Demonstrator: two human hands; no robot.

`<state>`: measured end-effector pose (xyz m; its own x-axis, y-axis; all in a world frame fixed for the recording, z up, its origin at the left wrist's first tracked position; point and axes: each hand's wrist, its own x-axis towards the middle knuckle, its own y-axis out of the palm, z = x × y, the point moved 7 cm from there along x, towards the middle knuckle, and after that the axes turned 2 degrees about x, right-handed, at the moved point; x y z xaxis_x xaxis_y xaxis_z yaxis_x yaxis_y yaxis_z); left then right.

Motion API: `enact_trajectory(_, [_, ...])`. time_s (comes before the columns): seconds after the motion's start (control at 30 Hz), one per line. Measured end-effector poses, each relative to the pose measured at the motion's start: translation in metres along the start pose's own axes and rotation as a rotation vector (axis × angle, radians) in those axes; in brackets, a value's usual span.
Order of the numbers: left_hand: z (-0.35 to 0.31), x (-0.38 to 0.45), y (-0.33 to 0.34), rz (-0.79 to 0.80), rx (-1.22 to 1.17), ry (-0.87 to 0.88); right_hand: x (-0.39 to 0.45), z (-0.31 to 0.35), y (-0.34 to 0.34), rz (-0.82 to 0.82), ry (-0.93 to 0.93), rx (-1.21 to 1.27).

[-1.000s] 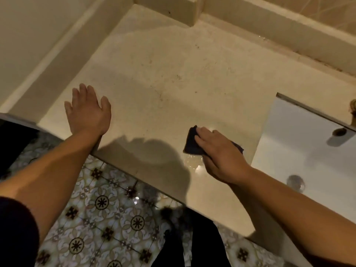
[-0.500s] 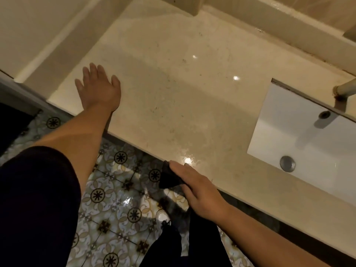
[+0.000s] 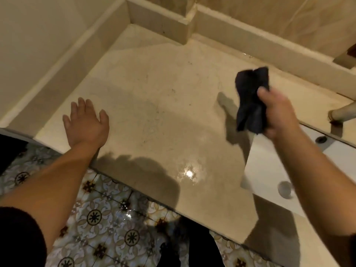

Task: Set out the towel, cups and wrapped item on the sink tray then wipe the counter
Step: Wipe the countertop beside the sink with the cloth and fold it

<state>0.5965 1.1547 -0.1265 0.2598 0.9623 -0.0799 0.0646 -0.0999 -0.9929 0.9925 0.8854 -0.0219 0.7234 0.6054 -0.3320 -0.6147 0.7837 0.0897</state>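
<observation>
A beige stone counter (image 3: 163, 97) fills the middle of the view, wet and shiny near its front edge. My right hand (image 3: 277, 114) is raised above the counter's right side, next to the sink, and grips a crumpled dark cloth (image 3: 250, 99) that hangs clear of the surface. My left hand (image 3: 86, 122) lies flat, palm down, with fingers spread on the counter's front left corner. No cups, towel, tray or wrapped item are in view.
A white sink basin (image 3: 269, 170) with a drain (image 3: 285, 186) is set into the counter at the right, with a faucet (image 3: 342, 112) over it. A raised ledge (image 3: 250, 49) runs along the back wall. Patterned floor tiles (image 3: 107, 218) lie below the front edge.
My right hand has lifted the dark cloth from the counter's front edge up and to the right, off the surface. My left hand stays flat on the counter.
</observation>
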Motion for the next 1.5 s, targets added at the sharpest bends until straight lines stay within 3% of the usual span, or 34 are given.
enact_trajectory(0.13, [-0.003, -0.001, -0.004, -0.002, 0.018, -0.004, 0.096, 0.042, -0.019, -0.131, -0.274, -0.595])
enact_trajectory(0.2, [-0.005, -0.002, -0.007, -0.012, 0.032, -0.001, 0.142, 0.037, -0.023, -0.061, -0.389, -0.931])
enact_trajectory(0.27, [-0.007, -0.001, -0.009, -0.019, 0.048, 0.007, 0.174, 0.011, -0.021, 0.125, -0.461, -1.230])
enact_trajectory(0.33, [-0.008, -0.001, -0.009, -0.021, 0.060, 0.008, 0.188, -0.017, -0.018, 0.259, -0.477, -1.383])
enact_trajectory(0.47, [-0.007, 0.000, -0.008, -0.022, 0.054, 0.005, 0.156, -0.034, -0.009, 0.278, -0.517, -1.403])
enact_trajectory(0.67, [-0.006, -0.001, -0.008, -0.029, 0.027, 0.017, -0.011, -0.080, 0.024, 0.475, -0.575, -1.315])
enact_trajectory(0.87, [-0.006, -0.004, -0.006, 0.008, 0.010, 0.005, -0.161, -0.130, 0.042, 0.498, -0.554, -1.284])
enact_trajectory(1.13, [-0.004, -0.006, -0.005, 0.062, -0.007, -0.002, -0.260, -0.164, 0.066, 0.547, -0.528, -1.302])
enact_trajectory(1.27, [-0.004, -0.006, -0.005, 0.058, -0.029, 0.013, -0.286, -0.169, 0.073, 0.610, -0.475, -1.129])
enact_trajectory(1.3, [-0.004, -0.006, -0.005, 0.061, -0.033, 0.011, -0.286, -0.167, 0.072, 0.612, -0.370, -1.042])
enact_trajectory(1.4, [-0.003, -0.006, -0.005, 0.055, -0.034, 0.011, -0.276, -0.164, 0.066, 0.575, 0.219, -0.624])
enact_trajectory(1.5, [-0.003, -0.005, -0.005, 0.052, -0.034, 0.010, -0.255, -0.153, 0.066, 0.418, 0.660, 0.028])
